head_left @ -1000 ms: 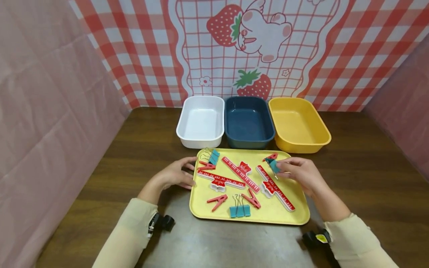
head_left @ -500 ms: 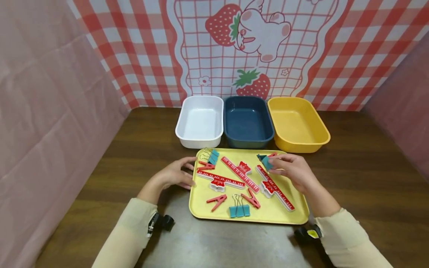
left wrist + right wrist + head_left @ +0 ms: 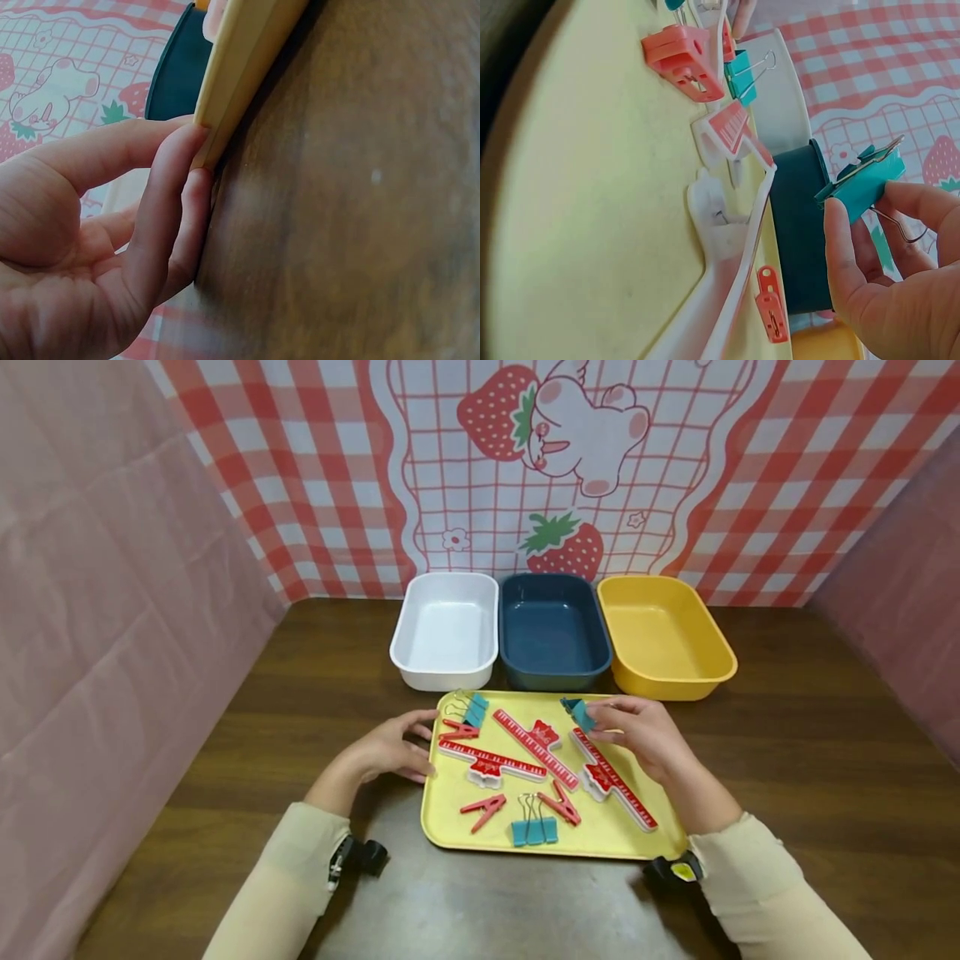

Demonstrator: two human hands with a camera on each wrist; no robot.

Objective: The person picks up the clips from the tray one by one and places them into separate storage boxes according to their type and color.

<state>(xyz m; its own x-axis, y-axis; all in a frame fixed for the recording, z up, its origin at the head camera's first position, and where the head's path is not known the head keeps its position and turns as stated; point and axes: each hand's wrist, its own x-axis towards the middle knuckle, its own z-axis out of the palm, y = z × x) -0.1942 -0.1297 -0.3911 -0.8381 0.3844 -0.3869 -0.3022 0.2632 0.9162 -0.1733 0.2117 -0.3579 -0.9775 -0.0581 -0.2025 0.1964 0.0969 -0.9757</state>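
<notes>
My right hand (image 3: 637,731) pinches a teal binder clip (image 3: 866,184) between thumb and fingers, above the back right of the yellow tray (image 3: 622,847). In the right wrist view the clip's wire handles stick out either side. My left hand (image 3: 393,747) rests its fingertips on the tray's left edge, seen closely in the left wrist view. On the tray lie two more binder clips (image 3: 535,832), several red clothespins (image 3: 483,812), and three long red-and-white clips with a piano-key pattern (image 3: 536,747). A clothespin (image 3: 771,307) under my right hand is hidden in the head view.
Behind the tray a white bin (image 3: 442,677), a dark blue bin (image 3: 555,679) and a yellow bin (image 3: 675,687) stand side by side. Checked strawberry cloth (image 3: 330,485) hangs behind them, and pink cloth (image 3: 112,610) lines the left side.
My right hand has moved left across the tray's back part with the binder clip in its fingers, and the clip has turned. The left hand stays at the tray's edge.
</notes>
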